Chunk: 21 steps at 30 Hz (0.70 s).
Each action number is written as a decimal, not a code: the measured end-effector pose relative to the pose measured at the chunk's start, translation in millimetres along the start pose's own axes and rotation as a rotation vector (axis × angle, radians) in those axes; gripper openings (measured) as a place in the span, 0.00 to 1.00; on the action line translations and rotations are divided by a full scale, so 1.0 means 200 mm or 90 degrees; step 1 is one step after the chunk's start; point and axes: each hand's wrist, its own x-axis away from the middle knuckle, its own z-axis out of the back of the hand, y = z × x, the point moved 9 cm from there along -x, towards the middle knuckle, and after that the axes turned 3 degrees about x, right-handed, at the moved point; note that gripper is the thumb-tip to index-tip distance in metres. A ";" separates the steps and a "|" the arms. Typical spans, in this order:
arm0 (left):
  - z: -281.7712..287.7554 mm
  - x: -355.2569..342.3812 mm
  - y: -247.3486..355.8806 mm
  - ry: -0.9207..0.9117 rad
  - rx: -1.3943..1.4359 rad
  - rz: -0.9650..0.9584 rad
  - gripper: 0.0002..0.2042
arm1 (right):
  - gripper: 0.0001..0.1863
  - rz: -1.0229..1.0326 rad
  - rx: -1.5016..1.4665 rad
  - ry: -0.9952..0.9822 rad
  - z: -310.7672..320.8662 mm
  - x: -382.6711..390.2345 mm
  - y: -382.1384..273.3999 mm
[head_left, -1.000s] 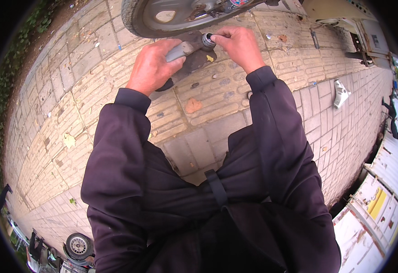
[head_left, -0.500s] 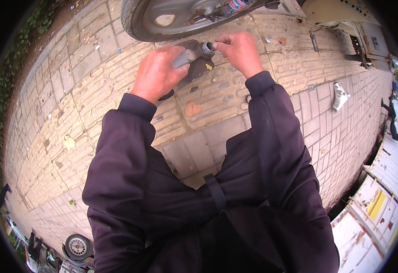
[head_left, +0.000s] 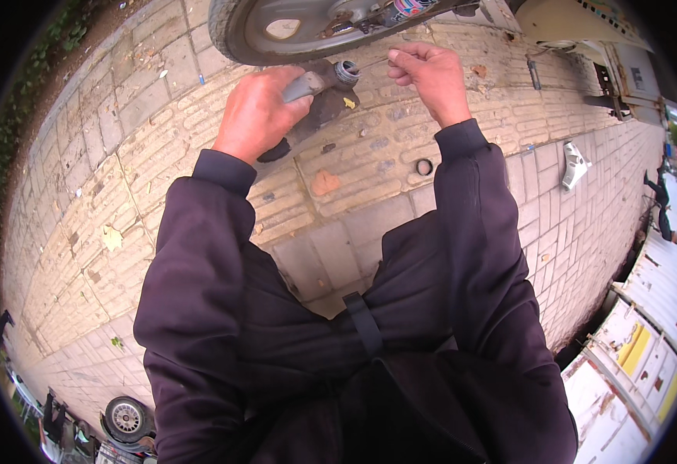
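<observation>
My left hand (head_left: 257, 112) grips a grey handle-like tube (head_left: 307, 83) that ends in a round metal threaded end (head_left: 346, 73). A dark rag-like piece (head_left: 319, 116) hangs under it. My right hand (head_left: 427, 73) is just right of that end, fingers pinched on a thin wire (head_left: 373, 62) that runs toward it. Both hands work close below a wheel (head_left: 276, 31) with a grey rim and black tyre at the top of the view. Dark jacket sleeves cover both forearms.
Pale paving bricks (head_left: 160, 155) cover the ground. A small black ring (head_left: 424, 166) lies by my right sleeve, a white plastic part (head_left: 574, 164) farther right. A vehicle body (head_left: 586, 31) stands at top right. A small wheel (head_left: 127, 417) sits at bottom left.
My right hand has drawn away to the right from the metal end, pulling the thin wire with it. My left hand keeps hold of the tube.
</observation>
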 end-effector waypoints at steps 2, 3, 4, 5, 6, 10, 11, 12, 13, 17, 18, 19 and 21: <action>0.00 0.01 -0.02 0.005 0.000 0.003 0.22 | 0.14 0.019 -0.031 0.016 0.08 0.02 -0.04; 0.01 0.00 -0.02 0.008 -0.007 0.002 0.22 | 0.14 0.033 -0.049 0.024 0.11 0.02 -0.06; 0.01 0.00 -0.03 0.006 -0.014 0.011 0.22 | 0.14 0.053 -0.068 0.029 0.14 0.02 -0.07; 0.01 0.00 -0.03 0.015 -0.012 0.006 0.23 | 0.14 0.065 -0.065 0.038 0.18 0.02 -0.08; 0.01 0.00 -0.05 0.019 -0.013 0.018 0.23 | 0.14 0.048 -0.080 0.059 0.20 0.02 -0.07; 0.02 -0.01 -0.06 0.026 -0.009 0.038 0.23 | 0.15 0.055 -0.130 0.097 0.27 0.01 -0.05; 0.02 -0.01 -0.06 0.025 -0.008 0.035 0.23 | 0.15 0.054 -0.132 0.105 0.28 0.02 -0.05; 0.03 -0.01 -0.06 0.038 0.008 0.043 0.23 | 0.15 0.059 -0.137 0.107 0.28 0.02 -0.05; 0.04 -0.01 -0.07 0.051 0.023 0.053 0.23 | 0.15 0.063 -0.141 0.109 0.29 0.02 -0.06; 0.07 -0.03 -0.06 0.104 0.035 0.033 0.23 | 0.14 0.068 -0.183 0.137 0.32 0.04 -0.07; 0.06 -0.03 -0.06 0.105 0.047 0.031 0.23 | 0.14 0.052 -0.192 0.142 0.32 0.04 -0.06; 0.05 -0.04 -0.07 0.107 0.058 0.029 0.23 | 0.14 0.052 -0.204 0.146 0.33 0.03 -0.06; 0.03 -0.04 -0.07 0.109 0.060 0.024 0.23 | 0.14 0.054 -0.222 0.158 0.33 0.03 -0.05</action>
